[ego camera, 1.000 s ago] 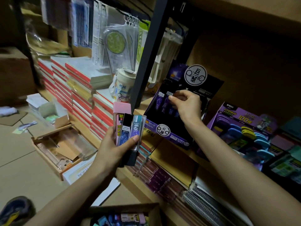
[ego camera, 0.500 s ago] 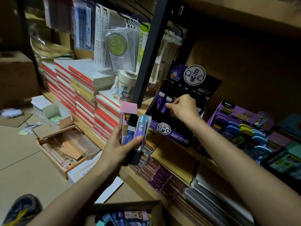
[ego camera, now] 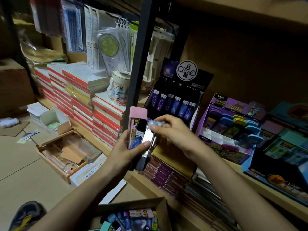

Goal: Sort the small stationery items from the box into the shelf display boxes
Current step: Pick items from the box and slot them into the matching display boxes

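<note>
My left hand (ego camera: 128, 152) grips a fan of pencil lead cases (ego camera: 140, 135): a pink-capped one, a black-capped one and a pale blue one. My right hand (ego camera: 173, 132) pinches the top of the pale blue lead case (ego camera: 150, 135) in that bundle. Behind the hands stands the black and purple display box (ego camera: 176, 90) on the shelf, with a row of several dark blue lead cases (ego camera: 173, 104) in it. At the bottom edge sits the cardboard box (ego camera: 160, 212) with several loose stationery items (ego camera: 131, 220).
A purple eraser display box (ego camera: 233, 130) and a blue display box (ego camera: 280, 154) stand to the right on the shelf. A black shelf post (ego camera: 141, 55) rises just left of the display box. Stacked red-edged notebooks (ego camera: 80, 100) and open boxes (ego camera: 66, 150) lie at left.
My right hand has left the black and purple display box and come down to the bundle in my left hand, where it now pinches the pale blue case.
</note>
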`<control>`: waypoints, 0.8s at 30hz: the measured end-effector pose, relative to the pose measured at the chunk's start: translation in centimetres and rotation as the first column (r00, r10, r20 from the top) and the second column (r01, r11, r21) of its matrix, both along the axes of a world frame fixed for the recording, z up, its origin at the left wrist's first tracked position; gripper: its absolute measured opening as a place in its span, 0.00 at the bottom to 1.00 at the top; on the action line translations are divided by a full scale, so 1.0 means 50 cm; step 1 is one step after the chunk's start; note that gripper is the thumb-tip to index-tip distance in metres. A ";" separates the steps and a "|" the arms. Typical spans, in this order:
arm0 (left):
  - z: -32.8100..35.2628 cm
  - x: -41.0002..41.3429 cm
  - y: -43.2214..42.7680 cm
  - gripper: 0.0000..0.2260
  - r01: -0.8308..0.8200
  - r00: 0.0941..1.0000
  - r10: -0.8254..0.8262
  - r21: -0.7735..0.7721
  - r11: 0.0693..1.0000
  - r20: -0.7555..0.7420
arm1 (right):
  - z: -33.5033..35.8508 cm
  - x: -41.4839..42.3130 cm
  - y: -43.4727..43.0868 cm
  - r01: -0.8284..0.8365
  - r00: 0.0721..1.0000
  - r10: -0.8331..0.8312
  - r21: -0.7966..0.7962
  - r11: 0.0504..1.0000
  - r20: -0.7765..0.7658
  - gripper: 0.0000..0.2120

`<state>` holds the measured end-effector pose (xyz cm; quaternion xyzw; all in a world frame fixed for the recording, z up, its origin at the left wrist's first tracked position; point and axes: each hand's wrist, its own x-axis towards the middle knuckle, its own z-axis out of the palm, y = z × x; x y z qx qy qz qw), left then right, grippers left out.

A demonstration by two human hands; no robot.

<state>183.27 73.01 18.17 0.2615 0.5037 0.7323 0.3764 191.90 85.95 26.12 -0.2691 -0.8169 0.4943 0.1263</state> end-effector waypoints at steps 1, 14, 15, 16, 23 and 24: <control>-0.001 0.001 0.000 0.27 0.012 1.000 -0.012 0.002 1.000 0.000 | -0.004 0.008 0.000 0.010 1.000 -0.012 -0.096 0.995 -0.018 0.10; -0.008 0.025 0.018 0.17 -0.040 0.986 0.030 0.054 0.998 0.166 | -0.052 0.075 0.029 0.097 0.776 -0.572 -0.846 0.525 -0.265 0.08; -0.010 0.031 0.022 0.16 -0.048 0.986 0.040 0.047 0.998 0.161 | -0.061 0.073 0.019 0.092 0.763 -0.596 -0.871 0.483 -0.249 0.12; -0.011 0.038 0.026 0.16 -0.060 0.988 0.054 0.038 0.997 0.148 | -0.069 0.070 0.007 0.090 0.760 -0.606 -0.885 0.457 -0.235 0.15; -0.008 0.045 0.023 0.21 -0.201 0.975 0.196 0.038 0.979 0.101 | -0.108 0.071 -0.064 0.110 0.920 -0.339 -0.700 0.706 -0.198 0.12; -0.008 0.042 0.021 0.23 -0.222 0.971 0.217 0.039 0.974 0.100 | -0.108 0.073 -0.067 0.107 0.942 -0.283 -0.640 0.761 -0.180 0.11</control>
